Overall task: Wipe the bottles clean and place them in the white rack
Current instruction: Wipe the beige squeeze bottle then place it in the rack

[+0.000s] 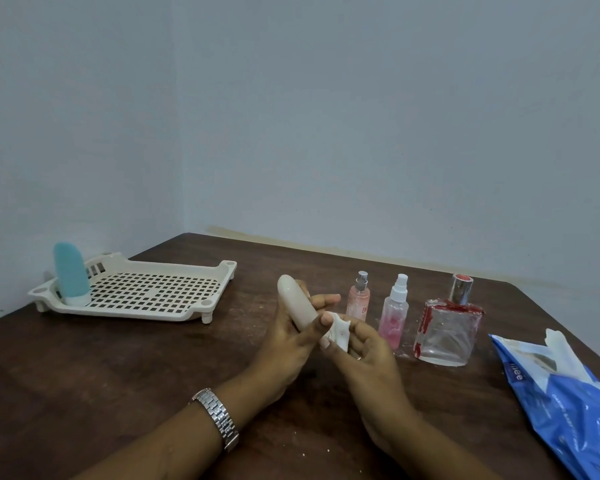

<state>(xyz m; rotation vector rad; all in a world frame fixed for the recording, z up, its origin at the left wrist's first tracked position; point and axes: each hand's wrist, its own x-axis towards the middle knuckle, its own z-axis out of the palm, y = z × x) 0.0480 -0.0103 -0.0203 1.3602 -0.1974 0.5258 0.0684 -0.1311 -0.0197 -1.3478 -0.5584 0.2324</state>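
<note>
My left hand (288, 336) grips a cream, rounded bottle (297, 303) that tilts up and to the left above the table. My right hand (369, 348) pinches a crumpled white wipe (338, 329) against the bottle's lower end. The white rack (201, 277) sits at the back left with a blue bottle (70, 273) standing upright in its left corner. Three bottles stand on the table to the right of my hands: a small pink spray bottle (358, 297), a pink spray bottle with a white cap (394, 313), and a large clear square bottle with a silver cap (449, 327).
A blue wipes pack (568, 400) lies at the right edge with a white wipe sticking out of its top. The dark wooden table (118, 368) stands in a corner, with walls behind and on the left. A metal watch (219, 417) is on my left wrist.
</note>
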